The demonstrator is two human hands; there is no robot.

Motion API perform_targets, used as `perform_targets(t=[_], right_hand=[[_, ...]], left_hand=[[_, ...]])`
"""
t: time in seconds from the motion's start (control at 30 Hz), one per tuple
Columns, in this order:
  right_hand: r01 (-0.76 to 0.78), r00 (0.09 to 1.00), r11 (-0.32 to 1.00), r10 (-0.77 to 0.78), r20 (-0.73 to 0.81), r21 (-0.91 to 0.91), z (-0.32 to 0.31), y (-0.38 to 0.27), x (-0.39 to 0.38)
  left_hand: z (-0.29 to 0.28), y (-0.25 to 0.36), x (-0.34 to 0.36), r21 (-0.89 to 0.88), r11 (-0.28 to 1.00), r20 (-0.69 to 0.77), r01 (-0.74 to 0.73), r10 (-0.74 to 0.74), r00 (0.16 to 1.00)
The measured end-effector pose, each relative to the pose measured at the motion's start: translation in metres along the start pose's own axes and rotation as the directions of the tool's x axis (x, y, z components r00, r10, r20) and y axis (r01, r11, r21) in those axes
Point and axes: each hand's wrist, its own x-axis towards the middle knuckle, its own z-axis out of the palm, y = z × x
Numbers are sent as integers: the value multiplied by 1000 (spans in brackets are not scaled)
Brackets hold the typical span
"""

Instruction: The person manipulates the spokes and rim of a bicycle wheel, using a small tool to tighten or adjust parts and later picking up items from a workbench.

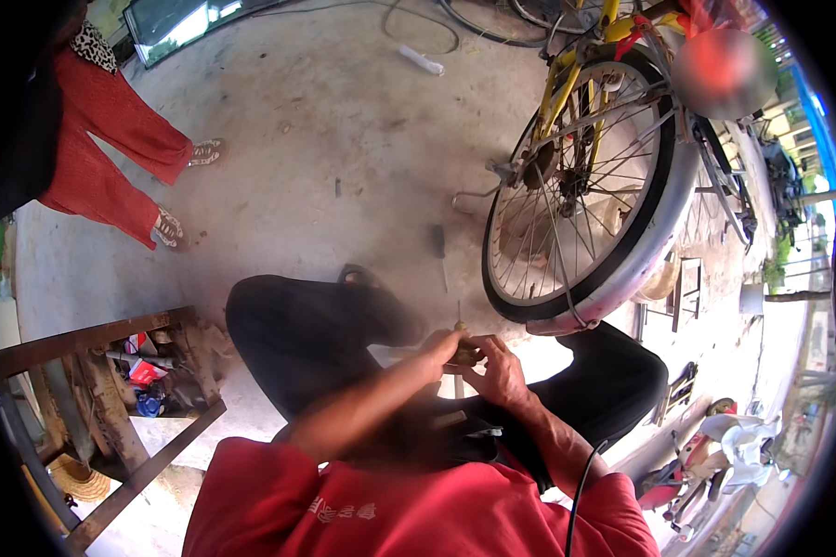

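Observation:
Close together in front of my body, above my lap, my left hand (439, 352) and my right hand (500, 373) both grip a small brass-coloured part (464, 354). A thin rod points up and away from it. My fingers cover much of the part, so its exact kind is hidden. Just beyond my hands, on the floor, lies a screwdriver (438, 243) with a dark handle. To the right of it stands a yellow bicycle (557, 88), its spoked wheel (581, 186) and pale mudguard (655, 251) close to my right knee.
A person (111, 148) in red trousers stands at the far left. Near my left side is a rusty metal frame stand (93, 339) with assorted items and a straw hat (79, 478). A white cylindrical object (422, 61) lies on the floor ahead. A scooter (724, 455) stands at the right.

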Motion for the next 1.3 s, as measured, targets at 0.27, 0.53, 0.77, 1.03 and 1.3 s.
perform_targets(t=[0.27,0.53,0.77,1.03,1.3], right_hand=[[-259,946,966,247,-209,-30,-52,31,-2],[-38,999,773,26,29,634,-105,129,44],[-349,933,-21,-96,346,937,-95,112,71],[-435,886,201,272,377,878,-107,60,78],[-412,903,495,109,416,765,-113,72,81]], left_hand=[[-5,50,-12,194,882,8,-429,436,900],[13,82,-6,129,893,250,-431,391,886],[25,78,-21,91,914,224,-395,368,903],[25,80,-30,117,931,184,-346,322,929],[37,80,-33,87,940,190,-331,310,932]])
